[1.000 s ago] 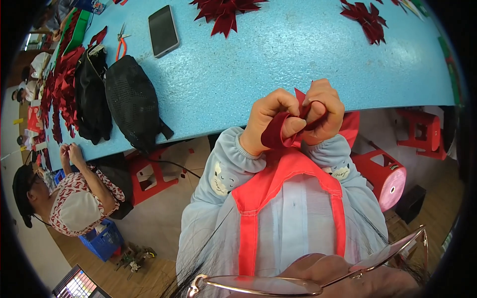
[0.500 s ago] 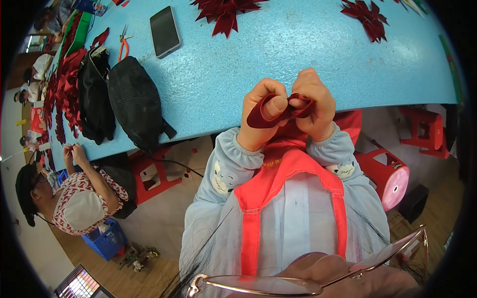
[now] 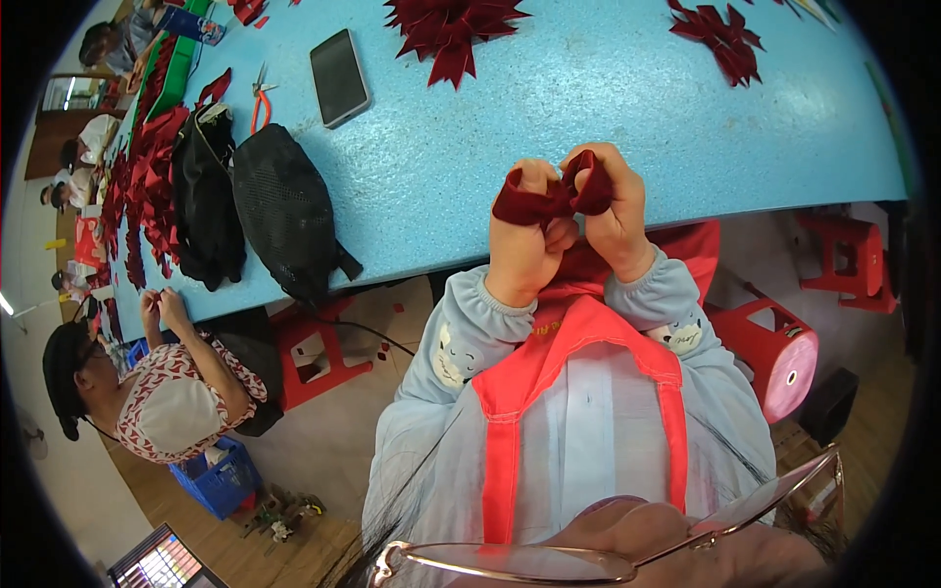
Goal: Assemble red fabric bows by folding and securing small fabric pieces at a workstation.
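Between both hands I hold a dark red velvet ribbon bow (image 3: 534,204), its two loops spread sideways and its middle pinched narrow. My left hand (image 3: 521,255) grips the left loop, with fingers pushed inside it. My right hand (image 3: 619,214) is closed around the right loop, fingertips inside it. The hands nearly meet, just over the near edge of the blue table (image 3: 441,176). Folds of the ribbon hide some fingertips.
On the table lie finished-looking red bows (image 3: 456,34), a phone (image 3: 340,78), orange-handled pliers (image 3: 261,106) and a black mesh bag (image 3: 284,206). Red ribbon pieces (image 3: 147,186) heap at the left. Another person (image 3: 176,392) sits there. Red stools (image 3: 774,353) stand below.
Both hands have turned the ribbon bow, so its outer face and pinched middle now show. The whole view has shifted slightly, moving the table items a little right and down.
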Tool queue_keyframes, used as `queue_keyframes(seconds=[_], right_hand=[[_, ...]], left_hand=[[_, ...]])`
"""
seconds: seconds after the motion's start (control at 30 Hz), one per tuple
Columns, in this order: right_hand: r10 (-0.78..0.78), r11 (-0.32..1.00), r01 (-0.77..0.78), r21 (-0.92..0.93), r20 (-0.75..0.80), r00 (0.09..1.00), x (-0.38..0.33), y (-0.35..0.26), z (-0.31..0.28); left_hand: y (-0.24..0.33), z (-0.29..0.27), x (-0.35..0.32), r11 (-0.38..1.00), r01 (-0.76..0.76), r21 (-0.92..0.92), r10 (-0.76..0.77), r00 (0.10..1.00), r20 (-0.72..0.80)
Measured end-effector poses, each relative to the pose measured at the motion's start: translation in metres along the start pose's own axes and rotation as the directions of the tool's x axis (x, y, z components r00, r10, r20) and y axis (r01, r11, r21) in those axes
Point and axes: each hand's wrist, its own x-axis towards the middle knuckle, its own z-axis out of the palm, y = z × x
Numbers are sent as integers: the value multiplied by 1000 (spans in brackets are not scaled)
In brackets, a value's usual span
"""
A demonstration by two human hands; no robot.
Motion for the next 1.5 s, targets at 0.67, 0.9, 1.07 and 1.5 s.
queue_keyframes(seconds=[0.67,0.9,1.07,1.5], right_hand=[[363,931,-345,122,-188,913,8,12,-2],[463,884,-444,150,-134,876,5,22,0],[399,917,-391,80,-171,901,1,24,5],[162,974,-180,141,127,979,4,3,-12]], left_hand=[[-3,-2,16,988,155,-18,-155,968,-197],[-4,-6,19,986,166,9,-159,958,-238],[-2,-6,17,982,173,69,-147,949,-279],[19,-20,21,996,82,42,-65,952,-300]])
